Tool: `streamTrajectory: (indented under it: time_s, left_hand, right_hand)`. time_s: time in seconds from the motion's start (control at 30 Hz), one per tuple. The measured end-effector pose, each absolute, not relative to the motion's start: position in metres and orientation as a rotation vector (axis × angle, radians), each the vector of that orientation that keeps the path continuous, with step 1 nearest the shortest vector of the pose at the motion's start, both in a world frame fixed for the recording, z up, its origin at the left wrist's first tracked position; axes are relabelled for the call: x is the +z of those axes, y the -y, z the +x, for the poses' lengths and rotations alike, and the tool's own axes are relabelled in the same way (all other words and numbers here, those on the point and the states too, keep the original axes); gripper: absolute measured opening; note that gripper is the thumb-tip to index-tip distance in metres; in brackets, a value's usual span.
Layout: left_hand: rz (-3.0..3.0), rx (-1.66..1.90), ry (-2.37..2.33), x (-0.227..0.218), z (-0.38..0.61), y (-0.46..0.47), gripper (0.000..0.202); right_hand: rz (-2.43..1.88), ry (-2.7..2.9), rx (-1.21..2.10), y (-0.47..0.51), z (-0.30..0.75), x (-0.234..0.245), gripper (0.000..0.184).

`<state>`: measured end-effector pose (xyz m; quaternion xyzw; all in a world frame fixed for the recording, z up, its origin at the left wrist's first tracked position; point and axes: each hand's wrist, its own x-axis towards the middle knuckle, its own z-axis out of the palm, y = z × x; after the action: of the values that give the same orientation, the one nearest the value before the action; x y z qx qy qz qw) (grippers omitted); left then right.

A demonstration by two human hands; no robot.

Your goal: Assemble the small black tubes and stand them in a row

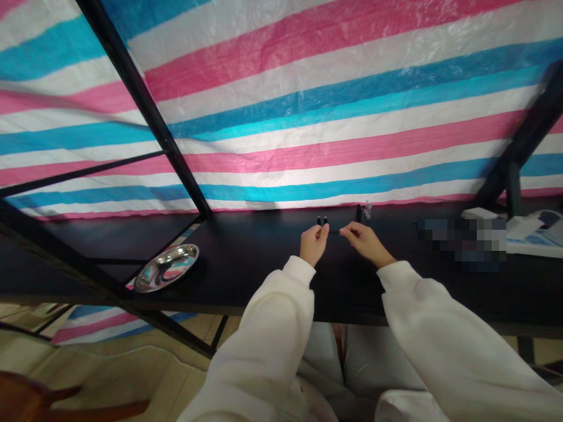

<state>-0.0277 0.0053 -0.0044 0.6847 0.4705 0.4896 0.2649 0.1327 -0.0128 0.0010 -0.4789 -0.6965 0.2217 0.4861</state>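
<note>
Above the black tabletop [264, 252], a thin dark stick-like piece [334, 231] spans the short gap between my hands. Its kind is too small to make out. My left hand [314, 243] pinches one end and my right hand [363, 240] pinches the other, thumbs against fingers. Two small black upright tips [322, 220] show just beyond the left fingers; whether they belong to the held piece I cannot tell. Behind the right hand stands a short black upright object [359, 212], with a small clear, shiny item [367, 209] beside it.
A shiny metal dish [152, 275] sits at the left, by a black frame post [145, 105]. On the right lie white objects [532, 231] and a blurred-out patch [466, 240]. A striped plastic sheet [329, 117] hangs behind the table. Part of a brown wooden chair [35, 398] is at lower left.
</note>
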Motion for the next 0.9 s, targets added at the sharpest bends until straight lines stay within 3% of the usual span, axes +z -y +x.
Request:
streamTrajectory:
  time_s: [0.63, 0.9]
  left_hand:
    - [1.795, 1.47, -1.222, 0.001, -0.029, -0.001, 0.045]
    - [1.744, 1.218, -0.967, 0.007, -0.026, 0.006, 0.032]
  right_hand:
    - [-1.138, 1.69, 0.772, 0.016, 0.128, 0.002, 0.034]
    - [-1.076, 1.793, 0.68, 0.014, 0.13, -0.003, 0.031]
